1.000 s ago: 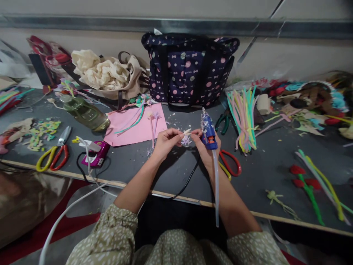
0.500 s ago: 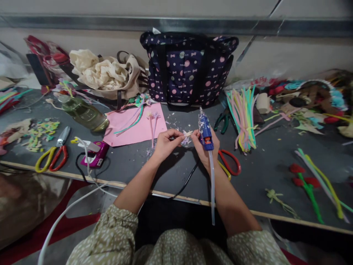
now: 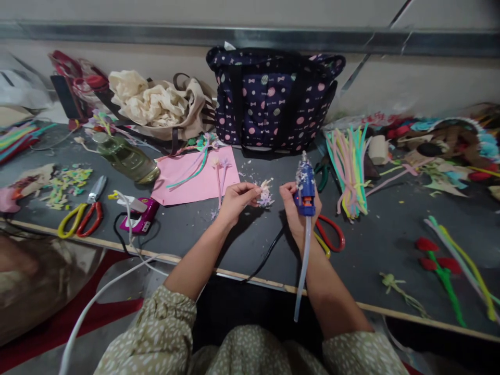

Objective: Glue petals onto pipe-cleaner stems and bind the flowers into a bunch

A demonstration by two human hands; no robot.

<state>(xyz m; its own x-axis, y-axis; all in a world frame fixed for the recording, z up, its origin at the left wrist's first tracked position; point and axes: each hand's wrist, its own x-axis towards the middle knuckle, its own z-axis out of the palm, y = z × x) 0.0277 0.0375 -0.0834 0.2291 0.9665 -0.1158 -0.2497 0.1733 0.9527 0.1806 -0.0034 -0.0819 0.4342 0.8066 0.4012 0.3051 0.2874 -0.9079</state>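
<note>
Hands just parted: left hand (image 3: 238, 200) pinches the little flower (image 3: 266, 191), right hand (image 3: 297, 208) grips the glue gun (image 3: 305, 183) clear of it.

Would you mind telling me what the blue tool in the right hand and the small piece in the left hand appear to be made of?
The blue glue gun, held in the right hand, looks like hard plastic crusted with pale specks; a translucent, waxy-looking stick pokes from its rear. The small flower piece, pinched by the left hand, looks fuzzy, probably pipe-cleaner fibre, though it is too small to be sure.
</note>
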